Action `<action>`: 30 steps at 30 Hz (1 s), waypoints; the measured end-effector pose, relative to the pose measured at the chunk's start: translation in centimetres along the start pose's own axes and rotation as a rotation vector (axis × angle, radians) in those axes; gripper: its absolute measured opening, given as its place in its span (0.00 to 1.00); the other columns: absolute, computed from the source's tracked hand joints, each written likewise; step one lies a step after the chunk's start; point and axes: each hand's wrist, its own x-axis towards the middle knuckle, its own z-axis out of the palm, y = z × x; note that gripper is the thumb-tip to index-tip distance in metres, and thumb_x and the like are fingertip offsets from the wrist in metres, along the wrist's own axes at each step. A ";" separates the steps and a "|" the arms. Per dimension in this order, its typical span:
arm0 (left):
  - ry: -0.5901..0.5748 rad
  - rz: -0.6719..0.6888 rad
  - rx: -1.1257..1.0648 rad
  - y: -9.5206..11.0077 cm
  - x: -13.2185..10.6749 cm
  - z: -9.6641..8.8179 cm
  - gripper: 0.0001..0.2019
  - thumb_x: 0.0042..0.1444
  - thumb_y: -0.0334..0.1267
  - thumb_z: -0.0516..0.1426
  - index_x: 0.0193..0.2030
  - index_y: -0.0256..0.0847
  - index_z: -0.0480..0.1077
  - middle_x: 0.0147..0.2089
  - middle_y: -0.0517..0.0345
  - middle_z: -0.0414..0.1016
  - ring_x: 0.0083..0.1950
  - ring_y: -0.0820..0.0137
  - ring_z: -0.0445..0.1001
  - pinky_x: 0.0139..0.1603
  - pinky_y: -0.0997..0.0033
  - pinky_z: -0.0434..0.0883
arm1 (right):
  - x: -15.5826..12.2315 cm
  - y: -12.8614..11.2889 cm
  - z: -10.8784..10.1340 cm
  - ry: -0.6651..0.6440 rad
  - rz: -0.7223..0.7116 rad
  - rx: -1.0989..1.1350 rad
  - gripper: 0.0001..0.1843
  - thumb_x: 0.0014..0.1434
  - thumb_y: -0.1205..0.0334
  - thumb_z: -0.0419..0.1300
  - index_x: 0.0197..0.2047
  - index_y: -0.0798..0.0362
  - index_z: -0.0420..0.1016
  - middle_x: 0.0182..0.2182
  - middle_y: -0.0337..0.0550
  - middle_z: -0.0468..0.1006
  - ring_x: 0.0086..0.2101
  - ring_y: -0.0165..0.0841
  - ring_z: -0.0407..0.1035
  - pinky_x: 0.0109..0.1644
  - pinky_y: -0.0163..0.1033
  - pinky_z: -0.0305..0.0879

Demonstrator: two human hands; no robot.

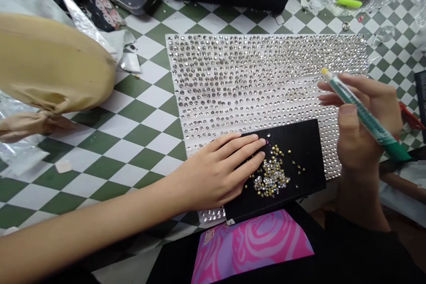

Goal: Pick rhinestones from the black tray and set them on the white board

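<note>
Head view: the left hand [216, 171] lies flat across the edge of a black pad [299, 151], fingertips just beside a heap of loose gold-backed rhinestones [270, 177]. Well apart from it, the right hand [361, 120] grips a green pen [366, 117] with a yellow tip, held over a white sheet of rhinestone rows [253, 80] that the pad overlaps. Around them is a green-and-white checked surface [140, 151] — a padded beige form [49, 62] bulges in on the left, a pink swirled packet [253, 244] sits at the near edge, and a lime-handled tool [349, 2] lies far right.
</note>
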 end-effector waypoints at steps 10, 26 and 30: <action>0.001 0.002 -0.001 0.0 0.0 0.1 0.22 0.61 0.40 0.51 0.61 0.36 0.63 0.67 0.53 0.64 0.66 0.64 0.62 0.67 0.62 0.58 | 4.0 1.9 -0.2 -0.171 -0.196 -0.042 0.12 0.62 0.60 0.56 0.49 0.46 0.73 0.44 0.45 0.71 0.36 0.34 0.74 0.37 0.46 0.75; 0.011 0.007 0.009 0.0 0.0 0.1 0.22 0.61 0.40 0.52 0.61 0.36 0.63 0.67 0.54 0.64 0.66 0.64 0.62 0.66 0.62 0.59 | 4.4 2.6 1.0 -0.384 -0.413 -0.146 0.19 0.60 0.67 0.55 0.54 0.43 0.68 0.42 0.44 0.65 0.38 0.32 0.67 0.36 0.42 0.76; 0.009 0.010 0.010 0.0 0.0 0.1 0.22 0.61 0.40 0.52 0.60 0.36 0.63 0.67 0.54 0.64 0.66 0.64 0.62 0.66 0.62 0.59 | 4.3 2.7 1.2 -0.367 -0.413 -0.098 0.18 0.60 0.66 0.55 0.53 0.45 0.69 0.41 0.44 0.66 0.39 0.33 0.68 0.37 0.43 0.76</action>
